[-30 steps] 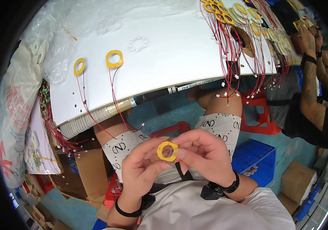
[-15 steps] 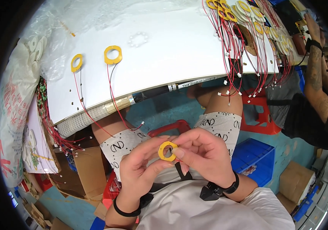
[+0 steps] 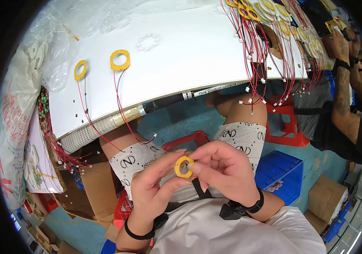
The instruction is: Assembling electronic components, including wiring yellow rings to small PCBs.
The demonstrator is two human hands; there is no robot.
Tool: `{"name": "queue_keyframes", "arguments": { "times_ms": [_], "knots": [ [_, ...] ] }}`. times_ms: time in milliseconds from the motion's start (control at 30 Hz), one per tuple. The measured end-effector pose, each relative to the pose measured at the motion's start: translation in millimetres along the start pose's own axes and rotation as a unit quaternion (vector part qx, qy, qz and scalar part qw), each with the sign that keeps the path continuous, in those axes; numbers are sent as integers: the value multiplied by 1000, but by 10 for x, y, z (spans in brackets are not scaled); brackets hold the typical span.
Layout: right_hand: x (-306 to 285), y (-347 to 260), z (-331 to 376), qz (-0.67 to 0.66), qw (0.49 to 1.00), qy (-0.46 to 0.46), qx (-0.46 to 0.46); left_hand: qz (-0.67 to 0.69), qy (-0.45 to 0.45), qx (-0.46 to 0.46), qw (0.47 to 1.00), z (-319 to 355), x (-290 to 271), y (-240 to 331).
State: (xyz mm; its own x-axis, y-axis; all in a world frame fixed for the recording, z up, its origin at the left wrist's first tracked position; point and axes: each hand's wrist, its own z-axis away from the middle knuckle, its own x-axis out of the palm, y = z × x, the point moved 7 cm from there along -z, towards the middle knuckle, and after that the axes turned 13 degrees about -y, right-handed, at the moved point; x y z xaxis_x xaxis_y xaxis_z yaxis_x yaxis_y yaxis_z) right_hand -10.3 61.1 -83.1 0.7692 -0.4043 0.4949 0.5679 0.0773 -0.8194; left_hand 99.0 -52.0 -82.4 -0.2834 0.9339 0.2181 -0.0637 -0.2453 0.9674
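Change over the last second is slight: the yellow ring (image 3: 177,168), held on the person's side of the white board (image 3: 181,59), short of its near edge, looks a touch more edge-on, while the grip upon it has stayed much the same. The right hand (image 3: 229,171) pinches the ring's right edge between thumb and fingertips, and the left hand (image 3: 155,180) curls about its left side, thumb at the lower rim, so the two are close together and closed on the one piece. That suggests small turning or close handling rather than a finished step; the fingers hide the pinched edge, and no lead can be made out on this piece. Toward the left of the white board, a narrower-looking wired ring (image 3: 78,77) and a second wired ring (image 3: 119,67) keep their places, red leads (image 3: 118,99) trailing over the near edge; their shift in view seems to come from the head moving. At the board's right end, the ring pile (image 3: 253,16) and its hanging wires (image 3: 248,55) look unchanged. Beyond that end, a co-worker's forearm (image 3: 341,91) has moved, apparently without bearing on the held piece.
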Motion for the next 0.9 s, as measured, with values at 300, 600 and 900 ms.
{"name": "queue_keyframes", "arguments": {
  "times_ms": [300,600,900],
  "knots": [
    [11,-23,18,44,999,1,-6,-32,-11,4,999,21,14,12],
    [57,-25,-20,210,974,33,-82,55,51,-4,997,20,100,23],
    [7,37,-62,211,977,10,-25,200,104,-16,974,7,47,-139]
  ]
}}
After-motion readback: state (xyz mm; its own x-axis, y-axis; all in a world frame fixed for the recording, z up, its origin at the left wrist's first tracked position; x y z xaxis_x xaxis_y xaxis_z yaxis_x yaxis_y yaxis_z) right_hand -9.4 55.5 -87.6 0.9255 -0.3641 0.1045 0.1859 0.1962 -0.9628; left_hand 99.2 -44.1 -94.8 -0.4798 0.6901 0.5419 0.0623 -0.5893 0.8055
